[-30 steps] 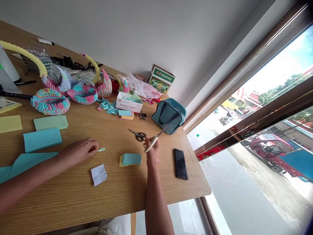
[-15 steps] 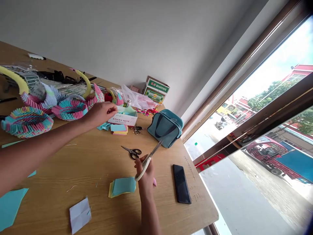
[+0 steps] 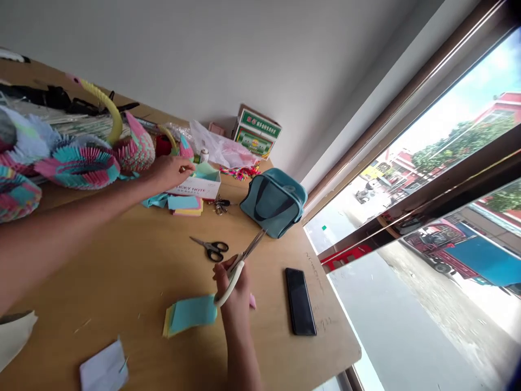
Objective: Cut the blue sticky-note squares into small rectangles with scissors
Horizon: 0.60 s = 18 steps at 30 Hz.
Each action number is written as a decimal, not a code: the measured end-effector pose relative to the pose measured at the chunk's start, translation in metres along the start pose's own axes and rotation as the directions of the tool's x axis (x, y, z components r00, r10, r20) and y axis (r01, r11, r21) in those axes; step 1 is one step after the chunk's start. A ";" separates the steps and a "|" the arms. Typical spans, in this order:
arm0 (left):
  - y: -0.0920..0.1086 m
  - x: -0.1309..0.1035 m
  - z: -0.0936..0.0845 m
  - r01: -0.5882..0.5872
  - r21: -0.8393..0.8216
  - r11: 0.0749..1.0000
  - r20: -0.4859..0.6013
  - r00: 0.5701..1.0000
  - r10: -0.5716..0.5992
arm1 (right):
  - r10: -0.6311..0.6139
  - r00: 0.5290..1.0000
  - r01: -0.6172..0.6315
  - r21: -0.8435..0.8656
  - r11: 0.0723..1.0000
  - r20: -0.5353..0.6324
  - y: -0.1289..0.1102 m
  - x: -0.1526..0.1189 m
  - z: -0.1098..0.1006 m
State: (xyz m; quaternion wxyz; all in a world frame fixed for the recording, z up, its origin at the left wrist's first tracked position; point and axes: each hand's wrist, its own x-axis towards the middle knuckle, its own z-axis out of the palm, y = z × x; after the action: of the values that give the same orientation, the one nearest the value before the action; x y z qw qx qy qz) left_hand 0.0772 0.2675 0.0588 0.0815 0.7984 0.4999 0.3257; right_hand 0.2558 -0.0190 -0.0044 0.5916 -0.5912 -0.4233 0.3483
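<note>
My left hand (image 3: 176, 169) is stretched out over the left side of a sticky note box (image 3: 199, 187), its fingers curled together. Whatever lies between those fingers is too small to see. In my right hand (image 3: 235, 282) is a pair of white-handled scissors (image 3: 235, 279), blades pointing up and away from me. Left of that hand rests a stack of blue and yellow paper slips (image 3: 193, 315). A second pair of scissors (image 3: 211, 248), with black handles, lies just beyond it on the table. A bit of pink paper (image 3: 253, 301) shows beside my right wrist.
Folded-paper swans (image 3: 136, 144) and paper bowls (image 3: 83, 165) crowd the back left. A teal bag (image 3: 274, 201) stands near the right edge, with a phone (image 3: 300, 301) closer to me. Sticky notes (image 3: 185, 205) and keys (image 3: 220, 205) lie before the box. A white paper (image 3: 105, 366) is front left.
The view has swung, so most table items sit further left and the black-handled scissors a little higher. My left hand stays by the box; my right hand still grips the white-handled scissors.
</note>
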 end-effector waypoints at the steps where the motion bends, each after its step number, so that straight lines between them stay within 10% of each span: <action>1: 0.006 -0.018 -0.004 0.029 -0.019 0.999 -0.005 1.000 -0.029 | 0.001 1.000 -0.001 0.001 1.000 0.010 -0.003 0.000 -0.001; 7: 0.046 -0.131 -0.043 0.114 -0.230 0.966 0.041 0.993 -0.108 | -0.082 0.996 0.083 0.038 0.996 -0.023 -0.007 0.005 -0.010; 13: 0.044 -0.254 -0.071 0.243 -0.276 0.930 0.110 0.969 -0.221 | -0.166 0.985 0.170 0.086 0.982 -0.051 -0.005 0.006 -0.010; 18: 0.054 -0.346 -0.063 0.052 -0.156 0.986 0.170 0.985 -0.025 | -0.146 0.989 0.144 0.063 0.988 0.027 -0.016 -0.018 -0.004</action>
State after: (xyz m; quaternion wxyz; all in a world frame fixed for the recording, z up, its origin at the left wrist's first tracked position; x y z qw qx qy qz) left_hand -0.0197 -0.0653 -0.0194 0.1930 0.8041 0.4789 0.2947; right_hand 0.2506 -0.0380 0.0101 0.6262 -0.5351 -0.4636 0.3264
